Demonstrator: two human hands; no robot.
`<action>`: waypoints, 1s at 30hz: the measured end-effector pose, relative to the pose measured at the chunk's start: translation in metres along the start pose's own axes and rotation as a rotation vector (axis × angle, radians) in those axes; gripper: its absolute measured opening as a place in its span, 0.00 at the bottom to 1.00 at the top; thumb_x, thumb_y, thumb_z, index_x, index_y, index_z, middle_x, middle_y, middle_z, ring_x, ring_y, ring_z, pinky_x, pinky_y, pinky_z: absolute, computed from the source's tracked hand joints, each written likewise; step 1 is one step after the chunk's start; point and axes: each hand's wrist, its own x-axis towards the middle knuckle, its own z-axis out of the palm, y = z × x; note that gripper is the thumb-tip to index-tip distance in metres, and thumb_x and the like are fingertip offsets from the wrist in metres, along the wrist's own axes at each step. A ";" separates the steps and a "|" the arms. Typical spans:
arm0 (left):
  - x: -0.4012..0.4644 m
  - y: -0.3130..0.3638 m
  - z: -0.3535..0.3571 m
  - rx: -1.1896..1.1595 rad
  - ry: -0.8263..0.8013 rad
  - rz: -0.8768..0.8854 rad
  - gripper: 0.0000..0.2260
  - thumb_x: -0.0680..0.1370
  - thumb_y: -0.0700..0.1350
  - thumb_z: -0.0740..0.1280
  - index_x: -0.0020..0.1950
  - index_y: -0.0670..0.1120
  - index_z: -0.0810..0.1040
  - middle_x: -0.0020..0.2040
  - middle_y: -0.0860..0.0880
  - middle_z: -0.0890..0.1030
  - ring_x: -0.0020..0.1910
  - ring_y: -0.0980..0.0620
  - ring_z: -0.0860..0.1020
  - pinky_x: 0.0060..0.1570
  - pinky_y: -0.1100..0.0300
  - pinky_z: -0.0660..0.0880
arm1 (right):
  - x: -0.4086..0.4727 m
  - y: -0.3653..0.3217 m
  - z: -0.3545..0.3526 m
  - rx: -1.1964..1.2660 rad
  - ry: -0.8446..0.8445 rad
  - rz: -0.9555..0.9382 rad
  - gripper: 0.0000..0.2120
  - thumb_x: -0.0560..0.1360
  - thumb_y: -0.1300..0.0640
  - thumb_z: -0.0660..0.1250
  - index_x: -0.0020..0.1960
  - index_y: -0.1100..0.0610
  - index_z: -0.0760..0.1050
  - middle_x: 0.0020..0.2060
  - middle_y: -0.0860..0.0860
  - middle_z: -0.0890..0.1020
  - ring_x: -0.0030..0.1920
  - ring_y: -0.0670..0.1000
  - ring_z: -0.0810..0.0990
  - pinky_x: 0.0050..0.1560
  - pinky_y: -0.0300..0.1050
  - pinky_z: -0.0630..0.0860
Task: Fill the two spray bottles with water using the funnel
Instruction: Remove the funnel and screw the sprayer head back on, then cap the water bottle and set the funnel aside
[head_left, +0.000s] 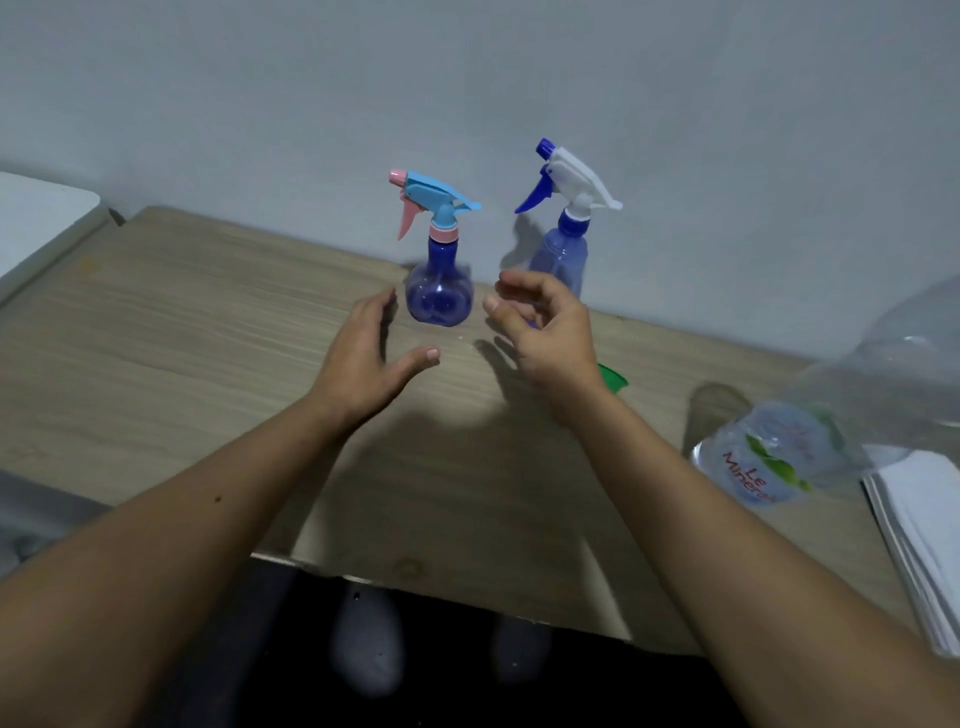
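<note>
Against the pale grey wall at the far edge of the wood-grain table (156, 332) stood the round-bellied translucent blue spray bottle with a light-blue and pink trigger head (439, 296), and everything else lay in relation to it. Just to its right, and a little farther back, stood the taller, slimmer pale-blue spray bottle with a white and dark-blue trigger head (563, 249); both were upright, heads screwed on, nozzles pointing left.

The left hand (371, 358) hovered just left of the round bottle and nearer the person, fingers spread and thumb stretched out, its grip wide apart and holding nothing. The right hand (545, 332) hung just right of the round bottle, in front of the base of the taller one, fingers loosely curled with a gap to the thumb, also empty. Neither hand touched the bottle.

To the right of the round bottle and nearer the person, a small piece of a green plastic funnel (613, 378) showed from behind the right wrist; most of it was hidden. Farther right, near the table's edge, lay a blurred clear plastic water bottle with a red-lettered label (769, 457), with a stack of white papers (924, 530) just beyond it.
</note>
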 end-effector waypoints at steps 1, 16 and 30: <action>-0.008 0.004 0.000 -0.031 0.011 0.008 0.43 0.74 0.57 0.80 0.82 0.46 0.64 0.77 0.45 0.71 0.75 0.50 0.73 0.74 0.47 0.74 | -0.009 0.001 -0.005 0.014 0.014 0.005 0.16 0.78 0.57 0.76 0.65 0.54 0.79 0.59 0.49 0.84 0.60 0.50 0.85 0.64 0.51 0.82; -0.090 0.172 0.079 -0.223 -0.153 0.261 0.32 0.77 0.60 0.75 0.76 0.47 0.72 0.71 0.50 0.78 0.69 0.57 0.76 0.72 0.55 0.74 | -0.199 0.047 -0.142 0.080 0.183 0.149 0.08 0.77 0.65 0.76 0.55 0.59 0.82 0.47 0.56 0.86 0.44 0.42 0.84 0.43 0.32 0.79; -0.091 0.294 0.173 -0.483 -0.159 0.301 0.49 0.66 0.59 0.83 0.80 0.48 0.63 0.69 0.49 0.77 0.69 0.56 0.76 0.67 0.71 0.70 | -0.289 0.120 -0.281 -0.019 0.595 0.219 0.13 0.71 0.66 0.81 0.51 0.56 0.82 0.37 0.49 0.75 0.34 0.44 0.70 0.42 0.39 0.74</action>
